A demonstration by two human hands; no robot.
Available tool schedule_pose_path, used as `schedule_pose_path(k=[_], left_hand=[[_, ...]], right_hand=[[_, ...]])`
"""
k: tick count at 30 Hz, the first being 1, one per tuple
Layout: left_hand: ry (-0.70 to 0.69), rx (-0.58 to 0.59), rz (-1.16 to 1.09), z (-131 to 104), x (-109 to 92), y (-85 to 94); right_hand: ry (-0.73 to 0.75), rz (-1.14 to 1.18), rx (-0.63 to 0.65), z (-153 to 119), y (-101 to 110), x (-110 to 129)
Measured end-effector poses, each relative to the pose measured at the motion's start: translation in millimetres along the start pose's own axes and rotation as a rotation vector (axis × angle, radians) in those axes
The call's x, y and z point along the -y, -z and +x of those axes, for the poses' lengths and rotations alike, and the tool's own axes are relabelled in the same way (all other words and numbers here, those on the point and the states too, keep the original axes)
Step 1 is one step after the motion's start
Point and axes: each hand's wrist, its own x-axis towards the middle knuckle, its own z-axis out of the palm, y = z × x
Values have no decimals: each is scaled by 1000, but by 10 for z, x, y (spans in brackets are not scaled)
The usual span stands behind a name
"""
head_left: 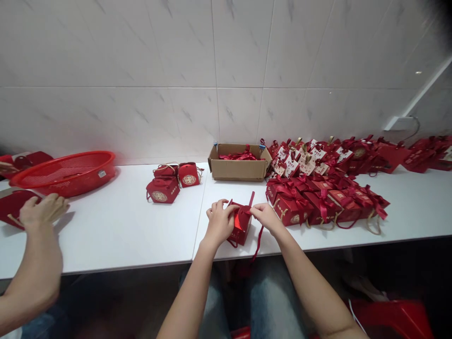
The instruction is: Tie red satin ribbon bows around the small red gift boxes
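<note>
Here, over white table point(134, 240) by tiled wall point(176, 61), hands point(219, 222) point(268, 218) in close pinch on ribboned box point(243, 233)

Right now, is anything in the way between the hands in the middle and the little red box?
No, nothing visible. The left hand touches the box, and the right hand pinches the ribbon at its top.

The left hand point(219, 222) is holding the left side of the red box point(241, 232); the right hand point(267, 216) is pinching at its right.
</note>
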Motion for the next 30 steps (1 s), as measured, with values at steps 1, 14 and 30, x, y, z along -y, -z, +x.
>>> schedule_pose_path(k=[1,14,30], left_hand=[[-2,-1,-15,0,-1,-5],[18,10,-136,-10,-19,-22],[-53,-58,-162,115,-98,112]], right_hand=[[9,-12,-5,6,7,-2],[8,130,72,39,-95,-31],[259,-311,-196,-24,-23,-28]])
